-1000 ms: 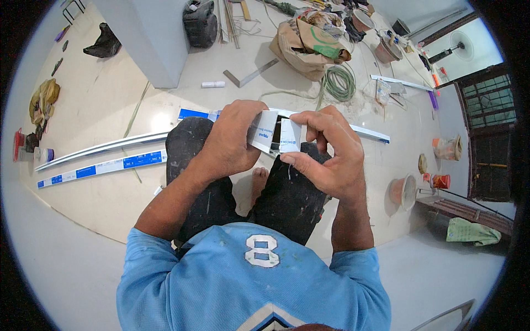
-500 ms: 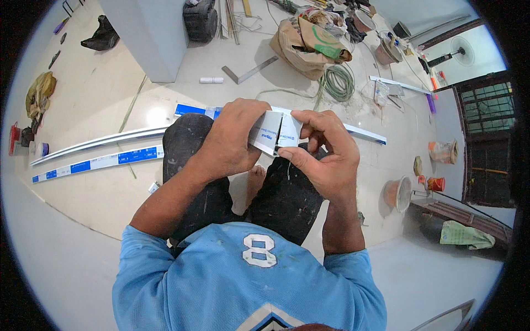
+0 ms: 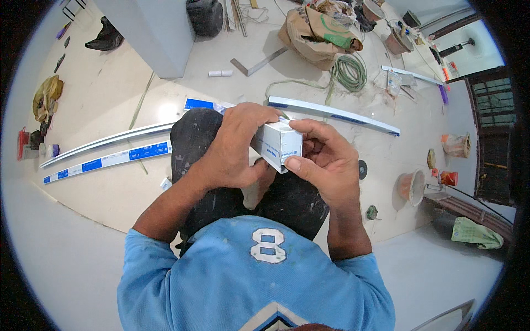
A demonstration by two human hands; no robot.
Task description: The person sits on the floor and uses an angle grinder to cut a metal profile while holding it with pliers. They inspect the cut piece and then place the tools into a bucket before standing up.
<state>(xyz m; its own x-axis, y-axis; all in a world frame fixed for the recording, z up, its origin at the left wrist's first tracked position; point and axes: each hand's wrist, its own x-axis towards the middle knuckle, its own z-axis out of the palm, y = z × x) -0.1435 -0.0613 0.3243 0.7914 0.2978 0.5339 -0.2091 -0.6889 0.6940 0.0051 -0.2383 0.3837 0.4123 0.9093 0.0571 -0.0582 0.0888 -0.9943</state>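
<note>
Above my knees, both hands are on a white, box-shaped profile piece point(image 3: 273, 142) with blue print on its side. My left hand point(image 3: 234, 144) grips its left part, fingers over the top and thumb below. At the right end, my right hand point(image 3: 327, 160) pinches the piece between thumb and forefinger, the other fingers curled. A thin seam shows near that end. How far the piece runs behind my left hand is hidden. On the floor just beyond lies a long white profile point(image 3: 334, 114) with a dark blue strip.
Left of my legs lie more long profiles point(image 3: 107, 158) with blue-and-white film. Ahead are a metal square point(image 3: 256, 64), a white tube point(image 3: 221, 73), a coiled green hose point(image 3: 349, 74) and a brown sack point(image 3: 309, 41). A pillar point(image 3: 149, 38) stands ahead left; buckets point(image 3: 411, 186) stand right.
The gap between the two white parts has narrowed to a seam, and the piece has turned so its end shows. My right hand has shifted slightly toward me. The view has moved a little.
</note>
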